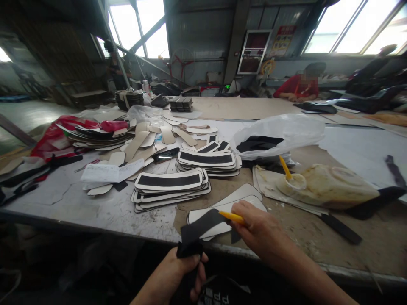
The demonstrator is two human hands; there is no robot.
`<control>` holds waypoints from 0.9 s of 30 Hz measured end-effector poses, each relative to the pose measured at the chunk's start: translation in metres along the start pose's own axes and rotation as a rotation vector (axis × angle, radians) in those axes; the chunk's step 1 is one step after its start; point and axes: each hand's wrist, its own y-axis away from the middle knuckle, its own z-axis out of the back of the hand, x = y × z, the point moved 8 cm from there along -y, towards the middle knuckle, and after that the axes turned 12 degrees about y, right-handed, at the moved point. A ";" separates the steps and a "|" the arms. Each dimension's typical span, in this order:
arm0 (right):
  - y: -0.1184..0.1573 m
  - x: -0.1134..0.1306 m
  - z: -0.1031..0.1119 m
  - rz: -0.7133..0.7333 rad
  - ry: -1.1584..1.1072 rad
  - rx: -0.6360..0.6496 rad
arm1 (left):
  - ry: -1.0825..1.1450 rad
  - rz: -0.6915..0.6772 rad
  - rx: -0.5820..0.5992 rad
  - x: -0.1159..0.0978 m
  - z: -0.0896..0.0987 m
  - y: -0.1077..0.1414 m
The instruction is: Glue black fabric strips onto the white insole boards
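A red-bladed fan (183, 63) stands near a window (154, 31). A wall poster (282, 41) hangs beyond a person in red (310, 90).

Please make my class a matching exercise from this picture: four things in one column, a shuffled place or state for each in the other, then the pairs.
Things:
1. right hand
2. red plastic bag
3. left hand
4. small cup

Places or states:
A. at the left end of the table
B. with a yellow stick leaning in it
C. gripping a pointed yellow tool
D. holding a black strip

Pairs: 1-C, 2-A, 3-D, 4-B
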 end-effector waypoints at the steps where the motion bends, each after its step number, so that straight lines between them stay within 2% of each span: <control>1: 0.002 -0.004 0.001 0.002 -0.004 0.005 | 0.038 -0.009 -0.031 0.000 0.004 -0.001; 5: 0.015 -0.016 -0.007 -0.021 -0.166 0.134 | 0.142 -0.156 -0.082 -0.008 0.014 -0.005; 10: 0.028 -0.017 -0.022 -0.128 -0.544 0.335 | 0.156 -0.366 -0.188 -0.025 0.020 0.000; 12: 0.030 -0.012 -0.026 -0.180 -0.691 0.410 | 0.099 -0.441 -0.163 -0.030 0.016 0.003; 15: 0.030 -0.006 -0.031 -0.249 -0.819 0.486 | 0.088 -0.442 -0.119 -0.028 0.013 0.004; 17: 0.028 -0.005 -0.034 -0.274 -0.816 0.491 | 0.057 -0.423 -0.127 -0.025 0.010 0.006; 21: 0.023 0.000 -0.038 -0.272 -0.646 0.426 | -0.153 -0.426 -0.213 -0.024 -0.006 0.011; 25: 0.021 0.015 -0.038 -0.218 -0.548 0.423 | -0.339 -0.542 -0.303 -0.029 -0.016 0.011; 27: 0.024 0.020 -0.035 -0.203 -0.532 0.467 | -0.363 -0.579 -0.273 -0.030 -0.011 0.009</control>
